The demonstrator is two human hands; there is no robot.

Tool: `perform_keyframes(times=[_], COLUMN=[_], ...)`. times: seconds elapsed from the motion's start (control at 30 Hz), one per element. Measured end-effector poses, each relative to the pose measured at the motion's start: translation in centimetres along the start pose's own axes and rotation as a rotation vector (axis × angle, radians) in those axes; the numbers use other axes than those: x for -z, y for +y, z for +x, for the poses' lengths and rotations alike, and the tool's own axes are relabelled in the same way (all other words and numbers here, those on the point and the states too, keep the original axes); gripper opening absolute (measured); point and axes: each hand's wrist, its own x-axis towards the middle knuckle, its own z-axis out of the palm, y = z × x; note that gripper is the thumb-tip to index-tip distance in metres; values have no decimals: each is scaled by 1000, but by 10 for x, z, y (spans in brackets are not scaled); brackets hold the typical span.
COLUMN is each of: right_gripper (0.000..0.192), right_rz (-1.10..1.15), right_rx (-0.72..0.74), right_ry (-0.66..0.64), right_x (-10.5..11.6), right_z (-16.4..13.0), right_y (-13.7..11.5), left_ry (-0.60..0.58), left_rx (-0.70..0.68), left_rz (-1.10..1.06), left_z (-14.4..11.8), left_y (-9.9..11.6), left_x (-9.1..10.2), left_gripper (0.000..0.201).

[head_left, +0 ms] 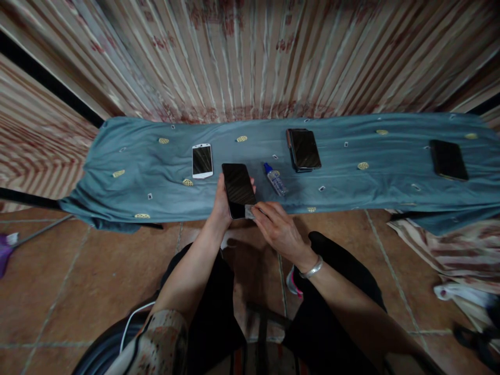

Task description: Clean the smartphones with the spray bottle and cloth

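Both hands hold: left point(222, 204) phone point(238, 189), right point(278, 228) cloth point(249, 211).

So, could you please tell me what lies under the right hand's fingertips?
A small grey cloth pressed on the lower end of the black phone, which the left hand holds. The right hand hides most of the cloth.

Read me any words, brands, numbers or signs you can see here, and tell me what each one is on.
None can be read.
Spray bottle: any label too small and blurred.
Black phone in the left hand: dark screen, no text.
White phone: no legible marking.
Blue cloth: patterns only.
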Motion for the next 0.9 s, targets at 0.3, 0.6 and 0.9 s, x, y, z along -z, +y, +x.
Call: perform_keyframes(times=[0.3, 0.6, 0.9], right_gripper=[33, 44, 47], right_rz=[53, 127, 84], right_rx=[23, -9, -72], right_ry=[-18, -16, 0], right_x=[-4, -17, -21], right_z=[3, 5, 13], right_y=[-12, -13, 1], left_ry=[-4, 56, 24], left_rx=[14, 66, 174], left_rz=[28, 34, 26], left_z=[0, 0, -9], left_y=[-8, -20, -31], left_x=[1, -3, -7], left_gripper=[70, 64, 57])
